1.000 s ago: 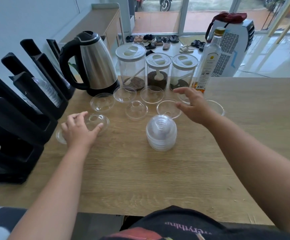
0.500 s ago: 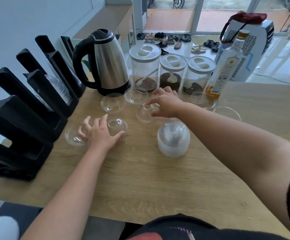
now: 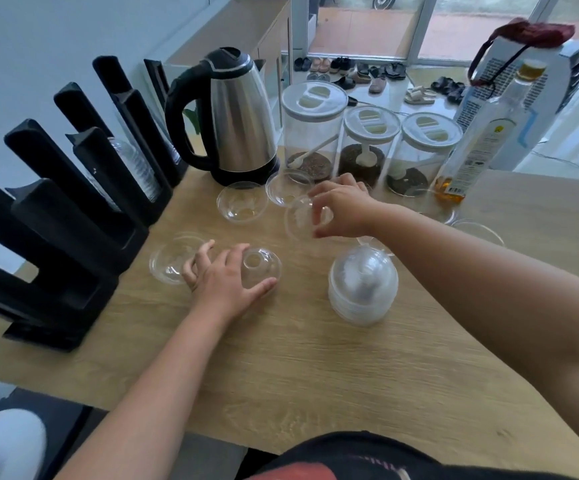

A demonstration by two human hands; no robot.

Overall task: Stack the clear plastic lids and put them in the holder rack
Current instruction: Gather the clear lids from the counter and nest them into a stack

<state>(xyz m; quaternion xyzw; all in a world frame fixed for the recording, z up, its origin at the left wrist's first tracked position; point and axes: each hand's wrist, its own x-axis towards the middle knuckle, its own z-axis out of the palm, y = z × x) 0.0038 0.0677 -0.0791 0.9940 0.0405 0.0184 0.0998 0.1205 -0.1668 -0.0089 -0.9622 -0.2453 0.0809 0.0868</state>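
A stack of clear dome lids stands on the wooden table, right of centre. My right hand grips one clear dome lid, tilted and lifted just above the table. My left hand rests over another dome lid on the table, thumb and fingers around it. More loose lids lie nearby: one at the left, two by the kettle, and others far right. The black holder rack stands at the left with several slots, some holding clear cups.
A steel kettle stands behind the lids. Three lidded jars and a bottle line the table's back edge. A white appliance stands beyond the table at the right.
My right hand came left across the table, closed on a loose lid and lifted it, tilted. My left hand shifted right onto the dome lid beside it. The camera moved closer.
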